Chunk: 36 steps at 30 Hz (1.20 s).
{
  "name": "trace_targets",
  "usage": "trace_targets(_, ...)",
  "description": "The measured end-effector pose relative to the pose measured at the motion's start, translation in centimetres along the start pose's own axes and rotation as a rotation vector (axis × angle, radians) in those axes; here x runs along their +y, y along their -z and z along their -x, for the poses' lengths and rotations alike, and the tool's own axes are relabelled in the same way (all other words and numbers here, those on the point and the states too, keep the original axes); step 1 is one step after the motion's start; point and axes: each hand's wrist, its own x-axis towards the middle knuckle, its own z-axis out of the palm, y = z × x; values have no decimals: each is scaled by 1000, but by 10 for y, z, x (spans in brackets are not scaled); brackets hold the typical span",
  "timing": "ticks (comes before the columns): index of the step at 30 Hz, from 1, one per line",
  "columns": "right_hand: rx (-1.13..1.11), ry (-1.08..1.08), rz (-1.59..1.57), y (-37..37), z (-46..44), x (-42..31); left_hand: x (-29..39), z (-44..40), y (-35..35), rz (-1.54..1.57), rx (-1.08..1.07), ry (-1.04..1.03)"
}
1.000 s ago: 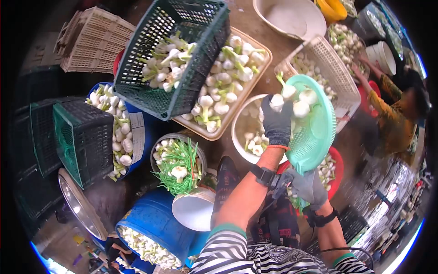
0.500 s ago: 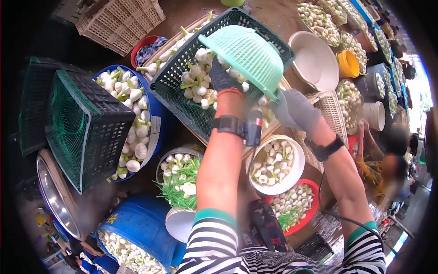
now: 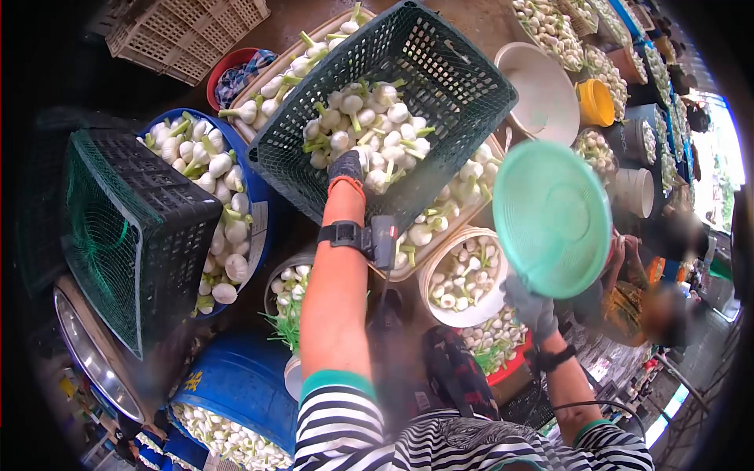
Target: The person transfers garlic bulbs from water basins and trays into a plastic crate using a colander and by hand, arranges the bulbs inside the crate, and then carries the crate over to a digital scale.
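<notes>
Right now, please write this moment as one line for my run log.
left hand: at garlic heads in dark green crate, grip unclear | right hand: holding green strainer | white bucket: garlic inside

One left hand [image 3: 345, 166] toward eleven o'clock and one right hand [image 3: 532, 308] toward four; one green strainer [image 3: 552, 220] at three; one dark green crate [image 3: 463, 74] at twelve, its garlic bulbs [image 3: 375, 129] too heaped to count; one yellow bucket [image 3: 596, 104] at two; two blue drums [image 3: 236, 381], toward ten and between seven and eight; one metal pan [image 3: 89, 352] at eight
</notes>
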Motion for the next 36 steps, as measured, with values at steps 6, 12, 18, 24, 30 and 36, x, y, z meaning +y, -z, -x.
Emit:
trace_targets(6,-183,-369,231,-3,54,126,21,55,56,-333,88,-905)
trace_targets(12,-4,-217,603,2,2,98,13,34,82,-1771,543,-1396)
trace_targets(18,4,811,381,-34,-97,-128,4,23,80,-2002,723,-1242)
trace_targets(24,-371,514,779,-170,-243,-205,5,30,78,-1966,680,-1187)
trace_targets(30,-419,347,854,-223,-273,-200,5,32,77,-1906,598,-1152)
trace_targets(36,-446,501,970,-162,-292,-214,7,37,80,-1799,560,-1202)
